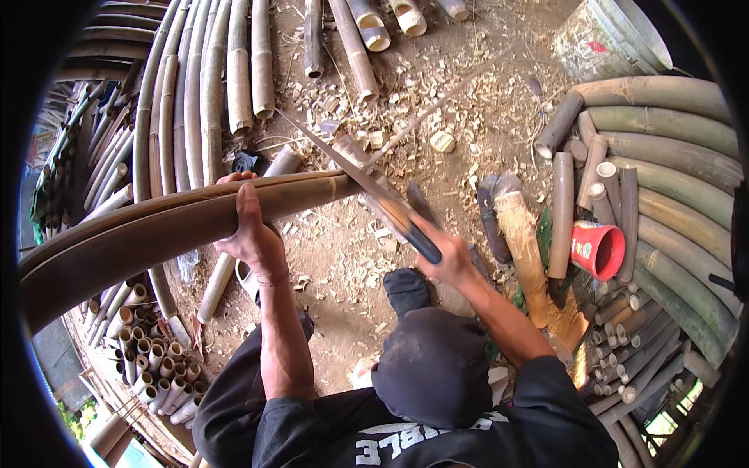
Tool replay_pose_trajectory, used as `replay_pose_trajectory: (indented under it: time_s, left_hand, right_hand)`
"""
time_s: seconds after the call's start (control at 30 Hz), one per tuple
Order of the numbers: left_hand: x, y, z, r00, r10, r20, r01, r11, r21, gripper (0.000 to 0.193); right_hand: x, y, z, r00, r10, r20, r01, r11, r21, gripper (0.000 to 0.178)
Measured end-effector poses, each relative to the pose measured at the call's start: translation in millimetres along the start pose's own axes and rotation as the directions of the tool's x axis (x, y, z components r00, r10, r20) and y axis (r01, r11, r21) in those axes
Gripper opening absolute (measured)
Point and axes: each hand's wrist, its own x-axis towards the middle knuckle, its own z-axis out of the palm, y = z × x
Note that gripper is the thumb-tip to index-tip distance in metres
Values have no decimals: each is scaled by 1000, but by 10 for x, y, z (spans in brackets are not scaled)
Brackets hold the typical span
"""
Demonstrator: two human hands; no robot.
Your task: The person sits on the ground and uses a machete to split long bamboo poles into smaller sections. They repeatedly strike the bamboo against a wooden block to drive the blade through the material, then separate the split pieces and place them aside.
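My left hand [256, 234] is closed round a long brown bamboo pole [156, 238], which reaches in from the left edge. Its thumb lies over the top. In my right hand [451, 261] is the dark handle of a handsaw [382, 199], whose long tapering blade points to the far left. The blade crosses the pole at its right end. Whether the teeth have cut into the bamboo I cannot tell. Just beyond the blade, a short piece of wood or bamboo [349, 148] is partly hidden by it.
Bamboo poles [214, 101] lie at the far left, and greenish ones [663, 125] at the right. Bundled cut tubes [160, 370] are at the near left. A red bucket [597, 249] and a large pale bucket [608, 43] stand right. Chips litter the dirt floor [335, 288].
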Motion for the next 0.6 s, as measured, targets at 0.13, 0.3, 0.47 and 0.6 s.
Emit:
replay_pose_trajectory:
  time_s: [0.13,0.3,0.47,0.6]
  left_hand:
    - [49,-38,-118,1000,-5,-14,5,998,58,31]
    - [33,-40,-105,999,-24,-28,26,998,65,28]
    - [134,113,-266,994,-97,-50,103,982,157,39]
    - [249,451,-431,978,-194,-80,191,981,-41,50]
  right_hand:
    - [-1109,10,-782,998,-13,62,15,999,-28,62]
    - [-1663,-20,-1268,979,136,154,-135,991,-15,62]
    - [-1147,-208,-1008,993,31,-118,-27,999,31,52]
    - [-782,72,-1286,975,-223,-20,179,829,-529,57]
